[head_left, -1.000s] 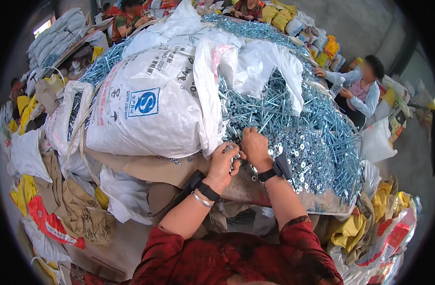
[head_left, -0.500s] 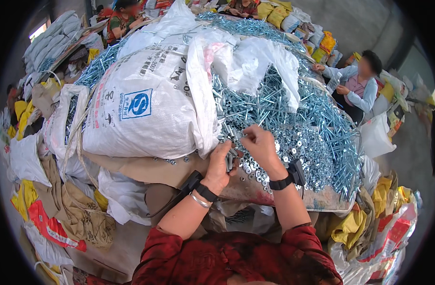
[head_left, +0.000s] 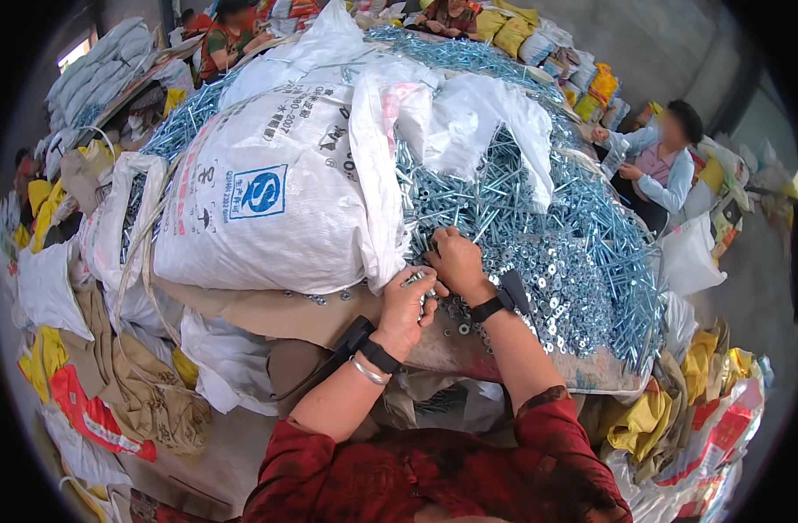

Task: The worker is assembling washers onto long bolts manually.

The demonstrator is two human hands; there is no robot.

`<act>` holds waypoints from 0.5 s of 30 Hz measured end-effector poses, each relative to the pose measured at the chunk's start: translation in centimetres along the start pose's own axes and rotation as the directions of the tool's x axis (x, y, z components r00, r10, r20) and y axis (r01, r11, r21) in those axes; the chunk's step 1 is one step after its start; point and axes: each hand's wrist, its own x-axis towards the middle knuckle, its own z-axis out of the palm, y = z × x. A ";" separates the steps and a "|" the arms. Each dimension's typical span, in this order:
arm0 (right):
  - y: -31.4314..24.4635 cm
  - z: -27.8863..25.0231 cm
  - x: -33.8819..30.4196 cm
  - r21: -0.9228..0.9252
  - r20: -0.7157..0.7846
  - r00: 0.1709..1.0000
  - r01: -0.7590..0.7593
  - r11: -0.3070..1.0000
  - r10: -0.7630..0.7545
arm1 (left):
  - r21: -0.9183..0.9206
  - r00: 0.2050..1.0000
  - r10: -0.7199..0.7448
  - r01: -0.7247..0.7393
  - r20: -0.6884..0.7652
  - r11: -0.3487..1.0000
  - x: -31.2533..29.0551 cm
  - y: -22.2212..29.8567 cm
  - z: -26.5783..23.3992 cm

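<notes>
In the centre of the frame, the left hand (head_left: 402, 310) is curled round silvery metal pieces (head_left: 414, 278) — the right hand (head_left: 459, 264), just beside it, bends toward the bolt pile (head_left: 495, 183); its grip I cannot tell.

This looks like a hardware workshop: a broad table (head_left: 464, 350) bears a great heap of bluish metal bolts (head_left: 486, 200) and a dense spread of washers (head_left: 549, 296), with a bulging white woven sack (head_left: 268, 222) lying on top. Filled pale sacks (head_left: 102, 65) are stacked at the upper left, yellow bags (head_left: 515, 37) are piled before a plain grey wall (head_left: 634, 39), and a person in light blue sleeves (head_left: 659, 166) is at the table's right side.
</notes>
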 end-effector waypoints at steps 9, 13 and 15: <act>-0.5 1.0 -0.6 -0.135 -0.024 0.999 0.018 0.991 -0.021 | 0.013 0.999 0.045 -0.045 -0.001 0.999 -0.1 -0.7 -0.6; 0.1 1.0 -0.8 -0.148 -0.120 0.992 0.021 0.989 -0.039 | -0.001 0.996 0.000 -0.001 -0.088 1.000 0.7 -0.7 -0.2; 1.1 1.5 -0.7 -0.128 -0.166 0.984 0.045 0.991 -0.066 | 0.010 0.995 0.027 -0.026 -0.100 1.000 0.7 -0.6 0.2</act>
